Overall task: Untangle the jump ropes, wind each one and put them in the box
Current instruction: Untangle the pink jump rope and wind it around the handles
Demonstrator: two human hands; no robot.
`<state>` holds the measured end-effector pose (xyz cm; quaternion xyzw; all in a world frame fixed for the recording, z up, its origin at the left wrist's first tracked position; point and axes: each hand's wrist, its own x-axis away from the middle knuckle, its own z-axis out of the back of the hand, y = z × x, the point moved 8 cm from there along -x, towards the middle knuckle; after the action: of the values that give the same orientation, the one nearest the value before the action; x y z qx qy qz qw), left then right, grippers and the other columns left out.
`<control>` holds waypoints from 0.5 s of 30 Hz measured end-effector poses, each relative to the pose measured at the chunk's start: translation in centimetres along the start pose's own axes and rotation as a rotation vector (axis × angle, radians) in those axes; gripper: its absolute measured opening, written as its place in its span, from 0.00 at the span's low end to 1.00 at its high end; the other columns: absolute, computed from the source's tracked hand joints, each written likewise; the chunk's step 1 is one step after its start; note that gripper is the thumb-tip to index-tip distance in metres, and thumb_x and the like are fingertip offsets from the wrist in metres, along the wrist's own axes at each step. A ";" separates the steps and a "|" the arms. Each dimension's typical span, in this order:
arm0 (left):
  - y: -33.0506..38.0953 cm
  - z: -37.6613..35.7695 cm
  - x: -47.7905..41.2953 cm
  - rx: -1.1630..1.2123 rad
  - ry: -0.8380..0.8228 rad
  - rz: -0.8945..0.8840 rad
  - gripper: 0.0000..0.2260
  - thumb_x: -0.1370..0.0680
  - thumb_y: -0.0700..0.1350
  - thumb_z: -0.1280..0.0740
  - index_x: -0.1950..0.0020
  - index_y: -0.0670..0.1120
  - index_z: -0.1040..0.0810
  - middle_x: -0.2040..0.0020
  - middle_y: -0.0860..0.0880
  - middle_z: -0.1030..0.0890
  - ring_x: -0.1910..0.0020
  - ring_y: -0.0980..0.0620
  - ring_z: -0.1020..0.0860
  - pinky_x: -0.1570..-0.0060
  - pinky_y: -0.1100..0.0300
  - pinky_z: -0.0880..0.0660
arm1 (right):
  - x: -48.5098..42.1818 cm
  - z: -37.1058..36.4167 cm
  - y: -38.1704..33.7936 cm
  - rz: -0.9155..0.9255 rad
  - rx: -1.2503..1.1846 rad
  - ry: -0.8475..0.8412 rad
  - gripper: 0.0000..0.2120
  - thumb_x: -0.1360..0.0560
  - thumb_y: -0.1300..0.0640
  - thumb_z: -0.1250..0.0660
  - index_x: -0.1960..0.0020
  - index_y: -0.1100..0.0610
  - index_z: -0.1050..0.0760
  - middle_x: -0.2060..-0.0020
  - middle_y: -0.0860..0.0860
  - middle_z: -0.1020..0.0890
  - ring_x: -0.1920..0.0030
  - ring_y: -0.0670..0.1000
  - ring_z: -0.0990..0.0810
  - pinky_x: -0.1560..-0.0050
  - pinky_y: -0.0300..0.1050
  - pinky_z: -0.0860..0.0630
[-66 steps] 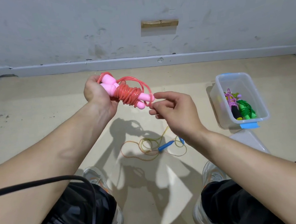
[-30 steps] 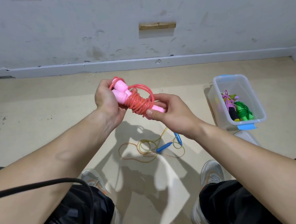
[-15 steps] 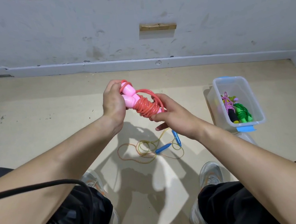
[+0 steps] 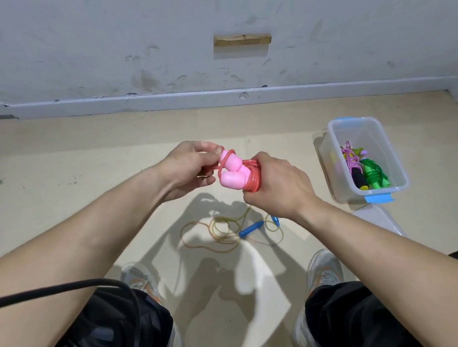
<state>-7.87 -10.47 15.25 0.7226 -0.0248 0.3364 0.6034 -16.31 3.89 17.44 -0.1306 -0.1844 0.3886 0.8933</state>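
Note:
I hold a pink-handled jump rope (image 4: 232, 173) in front of me, its red cord wound around the two handles. My right hand (image 4: 278, 185) is closed around the wound bundle. My left hand (image 4: 190, 166) pinches a loop of the red cord at the handle ends. On the floor below lies a loose yellow rope with blue handles (image 4: 249, 229). A clear plastic box (image 4: 390, 156) stands to the right, with a wound green rope (image 4: 375, 175) and a purple rope (image 4: 352, 160) inside.
The box lid (image 4: 379, 219) lies on the floor just in front of the box. My two shoes (image 4: 325, 267) and knees frame the loose rope. A black cable (image 4: 64, 288) crosses my left arm. The grey wall and skirting run along the back.
My right hand has closed fully around the wound pink rope, and both hands have dropped lower. My left hand moved from gripping the handles to pinching the cord loop at their ends.

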 end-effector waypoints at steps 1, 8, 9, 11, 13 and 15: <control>-0.3 0.2 0.0 -0.052 -0.007 0.035 0.04 0.18 0.40 0.35 0.50 0.44 0.21 0.61 0.46 0.25 0.65 0.52 0.31 0.66 0.62 0.27 | 0.1 -0.3 0.0 0.018 0.043 -0.012 0.18 0.31 0.49 0.33 0.43 0.49 0.32 0.54 0.47 0.21 0.57 0.56 0.24 0.61 0.47 0.32; -0.3 0.3 0.2 -0.340 0.013 0.040 0.06 0.20 0.38 0.32 0.47 0.44 0.16 0.60 0.51 0.23 0.61 0.57 0.26 0.68 0.65 0.24 | -0.2 -0.7 0.7 0.096 0.244 0.015 0.17 0.32 0.50 0.34 0.46 0.50 0.34 0.57 0.48 0.22 0.60 0.58 0.23 0.64 0.46 0.33; -0.4 0.5 0.1 -0.346 0.037 0.033 0.05 0.20 0.38 0.31 0.49 0.45 0.16 0.60 0.50 0.21 0.60 0.56 0.25 0.68 0.66 0.24 | -0.2 -0.8 0.8 0.080 0.239 0.008 0.16 0.32 0.50 0.33 0.47 0.50 0.34 0.59 0.48 0.22 0.61 0.58 0.24 0.64 0.46 0.34; -0.4 0.7 0.0 -0.347 0.081 0.026 0.04 0.21 0.39 0.30 0.50 0.45 0.15 0.59 0.50 0.20 0.59 0.56 0.23 0.68 0.66 0.23 | -0.3 -0.9 0.9 0.051 0.239 0.002 0.15 0.32 0.50 0.34 0.49 0.50 0.35 0.61 0.48 0.23 0.62 0.58 0.25 0.65 0.46 0.35; -0.5 0.8 -0.1 -0.338 0.103 0.023 0.03 0.22 0.39 0.29 0.51 0.45 0.15 0.59 0.49 0.19 0.59 0.56 0.23 0.68 0.65 0.22 | -0.3 -0.8 1.1 0.025 0.236 0.009 0.13 0.32 0.49 0.34 0.51 0.50 0.34 0.63 0.47 0.24 0.62 0.57 0.25 0.66 0.45 0.37; -0.5 0.9 -0.1 -0.354 0.120 0.009 0.03 0.22 0.40 0.28 0.51 0.44 0.15 0.58 0.48 0.19 0.58 0.55 0.22 0.67 0.63 0.20 | -0.3 -0.7 1.3 0.011 0.242 0.019 0.13 0.32 0.48 0.34 0.52 0.50 0.33 0.63 0.47 0.24 0.62 0.57 0.25 0.64 0.46 0.36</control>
<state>-7.31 -11.15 14.76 0.5835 -0.0510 0.3721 0.7201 -17.07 4.45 16.29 -0.0265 -0.1271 0.4119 0.9019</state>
